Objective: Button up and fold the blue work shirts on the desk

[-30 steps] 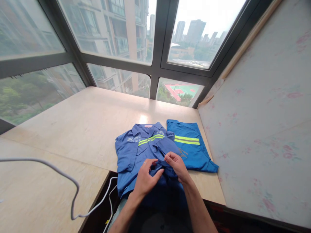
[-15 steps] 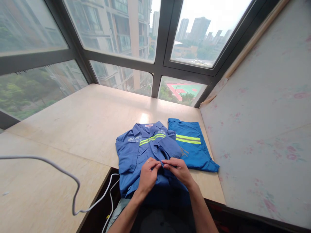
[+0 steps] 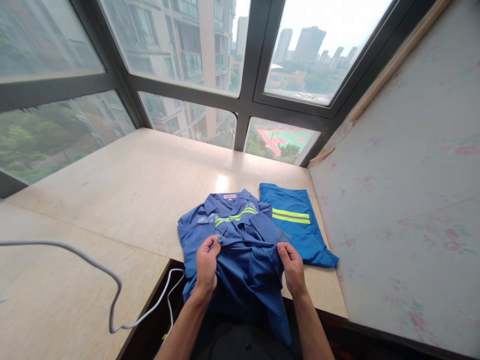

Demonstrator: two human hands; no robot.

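A blue work jacket (image 3: 243,260) with a yellow-green reflective stripe lies face up, its collar toward the window and its lower part hanging over the front edge. My left hand (image 3: 207,260) pinches the jacket's front edge beside a round button (image 3: 220,239). With thumb and fingers, my right hand (image 3: 292,265) grips the cloth on the other side, and the fabric is stretched between both hands. Touching the jacket on the right are folded brighter blue work trousers (image 3: 292,220) with a similar stripe.
A pale wooden surface (image 3: 123,185) runs back to the dark window frame (image 3: 243,105). On the left, a white cable (image 3: 112,280) loops over its edge into a dark gap. A wall with floral paper (image 3: 405,200) bounds the right side.
My hands have moved apart from their meeting point at the jacket's middle, left hand leftward and right hand rightward. The cloth between them is now spread out.
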